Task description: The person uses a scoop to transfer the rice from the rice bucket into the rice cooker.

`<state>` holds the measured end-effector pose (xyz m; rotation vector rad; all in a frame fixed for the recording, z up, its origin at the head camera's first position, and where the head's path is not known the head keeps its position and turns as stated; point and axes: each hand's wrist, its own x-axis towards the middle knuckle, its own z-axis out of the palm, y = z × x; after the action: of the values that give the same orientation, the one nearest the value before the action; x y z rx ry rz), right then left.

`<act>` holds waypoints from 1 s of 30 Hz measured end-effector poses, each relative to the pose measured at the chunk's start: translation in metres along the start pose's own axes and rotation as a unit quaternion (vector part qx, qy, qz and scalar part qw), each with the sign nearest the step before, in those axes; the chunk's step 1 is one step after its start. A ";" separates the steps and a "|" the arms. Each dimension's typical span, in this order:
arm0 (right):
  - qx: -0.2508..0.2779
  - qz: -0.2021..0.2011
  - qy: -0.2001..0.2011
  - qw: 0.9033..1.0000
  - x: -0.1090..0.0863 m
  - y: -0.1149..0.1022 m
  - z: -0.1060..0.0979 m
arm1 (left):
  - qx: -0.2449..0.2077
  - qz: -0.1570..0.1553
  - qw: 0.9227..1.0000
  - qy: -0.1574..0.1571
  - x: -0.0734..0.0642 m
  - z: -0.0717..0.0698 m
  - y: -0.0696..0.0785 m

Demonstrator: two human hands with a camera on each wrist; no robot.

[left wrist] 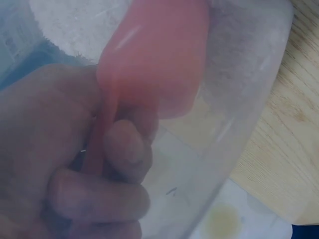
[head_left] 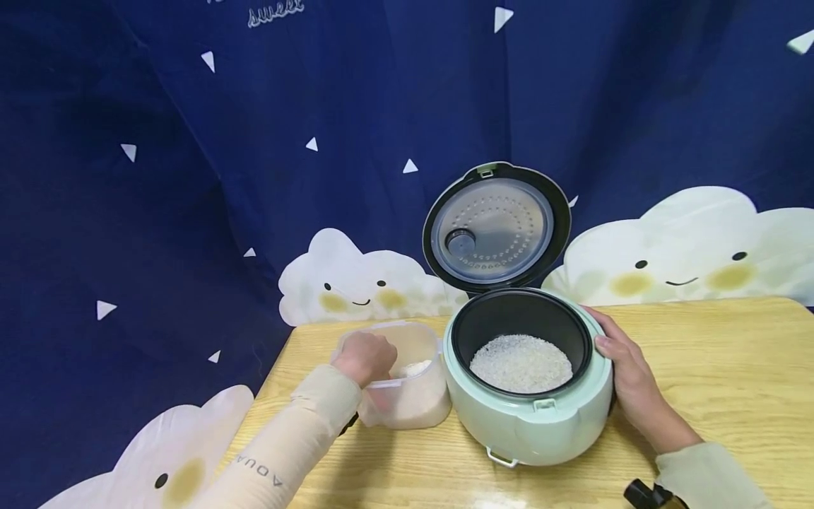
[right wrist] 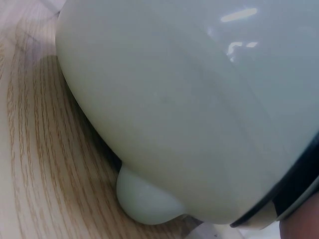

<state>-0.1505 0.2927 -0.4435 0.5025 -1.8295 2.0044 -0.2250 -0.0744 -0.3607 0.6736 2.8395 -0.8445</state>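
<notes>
My left hand (head_left: 365, 357) reaches into a translucent plastic container (head_left: 413, 410) holding white rice (head_left: 416, 368). Its fingers curl round the handle of a pink scoop (left wrist: 154, 59), seen through the container wall in the left wrist view; what the scoop contains cannot be seen. Directly right of the container stands a pale green rice cooker (head_left: 528, 438), its lid (head_left: 502, 226) raised. More white rice (head_left: 521, 364) lies in the dark inner pot (head_left: 502, 311). My right hand (head_left: 636, 385) rests against the cooker's right side, thumb on the rim and fingers stretched along the back; the right wrist view shows mostly the cooker's body.
Both vessels stand on a light wooden table (head_left: 712, 353). Behind it hangs a dark blue curtain (head_left: 356, 177) with white triangles and smiling clouds. A small handle (head_left: 502, 459) sticks out low on the cooker's front.
</notes>
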 end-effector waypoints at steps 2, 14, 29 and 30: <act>-0.002 0.000 -0.001 1.000 0.000 0.000 0.000 | 0.002 -0.003 1.000 0.002 0.000 0.001 0.000; 0.009 -0.004 0.000 1.000 0.000 -0.001 0.001 | -0.001 -0.013 1.000 -0.004 -0.001 0.001 0.003; 0.005 0.001 -0.003 1.000 -0.001 -0.001 0.001 | -0.034 0.002 0.999 -0.006 -0.002 0.001 -0.002; 0.005 0.000 -0.003 1.000 0.000 -0.001 0.001 | -0.040 0.005 0.999 -0.006 -0.002 0.002 -0.003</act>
<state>-0.1499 0.2920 -0.4431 0.5125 -1.8252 2.0150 -0.2249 -0.0782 -0.3601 0.6688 2.8391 -0.7264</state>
